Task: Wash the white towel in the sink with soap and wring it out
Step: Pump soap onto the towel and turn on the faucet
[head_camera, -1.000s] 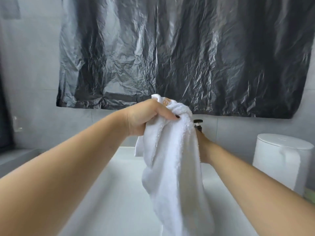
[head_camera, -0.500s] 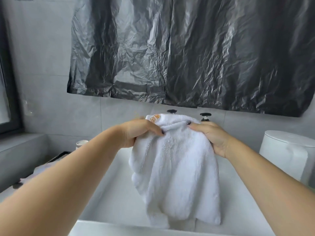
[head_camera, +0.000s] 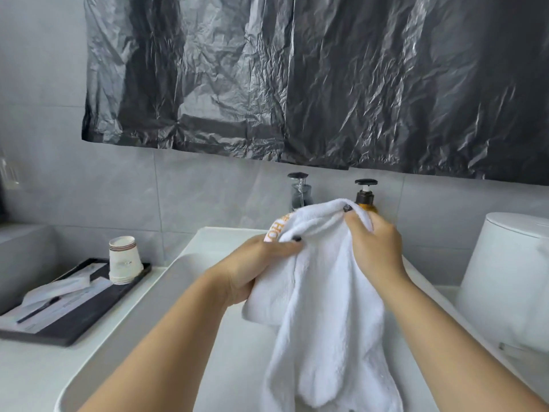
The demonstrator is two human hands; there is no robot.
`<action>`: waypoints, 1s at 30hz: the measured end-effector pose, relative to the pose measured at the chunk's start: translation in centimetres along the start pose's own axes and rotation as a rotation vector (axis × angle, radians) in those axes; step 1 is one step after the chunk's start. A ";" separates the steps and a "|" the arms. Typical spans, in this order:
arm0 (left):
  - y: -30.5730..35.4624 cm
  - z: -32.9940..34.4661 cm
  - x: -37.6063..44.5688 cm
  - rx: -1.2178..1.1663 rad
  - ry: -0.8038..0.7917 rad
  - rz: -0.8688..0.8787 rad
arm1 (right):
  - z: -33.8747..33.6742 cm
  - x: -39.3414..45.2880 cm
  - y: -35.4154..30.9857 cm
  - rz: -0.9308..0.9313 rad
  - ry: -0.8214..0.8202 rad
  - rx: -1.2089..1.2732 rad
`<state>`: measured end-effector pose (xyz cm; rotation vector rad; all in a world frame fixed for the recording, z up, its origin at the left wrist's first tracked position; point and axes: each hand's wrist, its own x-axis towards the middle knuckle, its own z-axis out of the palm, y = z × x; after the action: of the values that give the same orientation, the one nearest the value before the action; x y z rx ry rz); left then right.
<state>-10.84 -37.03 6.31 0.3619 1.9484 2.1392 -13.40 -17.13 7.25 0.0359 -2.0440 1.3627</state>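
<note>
— What are the fingers doing?

— Those of the left hand (head_camera: 252, 270) curl round a bunched fold of the white towel (head_camera: 326, 316), dark nails pressed into the pile just below an orange-lettered band. The right hand (head_camera: 375, 248) pinches the top edge beside it, thumb and fingertips closed on the cloth.

— And the towel itself?

— Thick, fluffy terry, held at the centre of the frame over the sink (head_camera: 190, 263); it hangs in soft rounded lobes toward the lower edge.

— The sink?

— Smooth, glossy white, a rounded rectangular basin.

— Behind it?

— A shiny metal tap (head_camera: 300, 193) and an amber pump bottle (head_camera: 366, 195) with a black head, against matte grey tiles. Crinkled black plastic sheeting (head_camera: 326, 78) fills the upper frame.

— Either side?

— At left, a flat black tray (head_camera: 89, 316) holding stacked paper cups (head_camera: 123, 260) and wrapped items. At right, a smooth white tapered container (head_camera: 511, 278).
</note>
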 end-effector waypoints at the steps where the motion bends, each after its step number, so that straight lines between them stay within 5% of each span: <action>1: 0.2 0.3 0.2 -0.011 0.028 0.014 | 0.1 0.0 0.1 0.022 -0.030 -0.027; 6: 0.2 2.5 1.4 -0.078 0.197 0.017 | 1.1 -0.9 -0.5 -0.055 0.033 0.030; 10: -0.3 3.9 1.7 -0.188 0.299 0.011 | 1.7 -3.7 -1.5 -0.297 0.042 0.055; 15: -1.7 4.7 1.4 -0.206 0.265 0.010 | 3.2 -5.4 -1.4 -0.669 0.045 -0.196; 23: -1.9 6.5 0.7 -0.114 0.227 0.006 | 2.2 -2.1 0.0 -0.263 -0.034 -0.191; 30: -0.2 6.3 -2.4 -0.139 0.374 0.018 | 0.2 -8.9 -4.0 -0.424 -0.136 -0.165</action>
<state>-6.45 -31.87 6.59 -0.0518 1.9623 2.4807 -5.13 -22.06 5.61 0.4733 -2.1005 0.9490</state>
